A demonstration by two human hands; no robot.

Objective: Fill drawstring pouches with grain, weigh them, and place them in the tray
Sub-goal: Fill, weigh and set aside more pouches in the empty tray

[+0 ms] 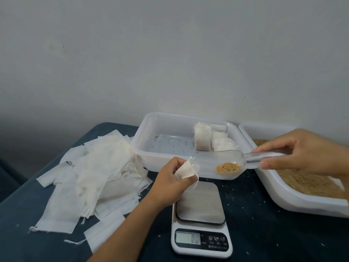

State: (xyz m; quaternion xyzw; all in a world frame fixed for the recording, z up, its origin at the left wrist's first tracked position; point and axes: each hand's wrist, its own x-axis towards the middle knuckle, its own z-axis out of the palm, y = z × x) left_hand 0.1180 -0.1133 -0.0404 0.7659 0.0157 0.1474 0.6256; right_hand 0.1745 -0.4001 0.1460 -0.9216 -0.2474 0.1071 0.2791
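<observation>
The left hand (171, 178) pinches a pouch (186, 169) between thumb and curled fingers, mouth turned toward the scoop (243, 163). The right hand (300, 150) grips the scoop's clear handle, thumb below and fingers above, with its bowl, carrying a small heap of grain (228, 167), just beside the pouch. Both hang above the scale (201, 214), which reads zero with a bare platform.

Behind them the tray (151, 129) holds a few filled pouches (211, 140) in its far right corner. A bin (283, 193) of grain sits to the right, and a pile (90, 178) of flat pouches lies to the left.

The risk, as I judge it, is spillage. The pouch mouth looks narrow and barely held open, so a quick tilt could send grain over the fingers onto the scale and cloth (264, 224), where stray grains already lie. Grain on the platform would skew the weighing.
</observation>
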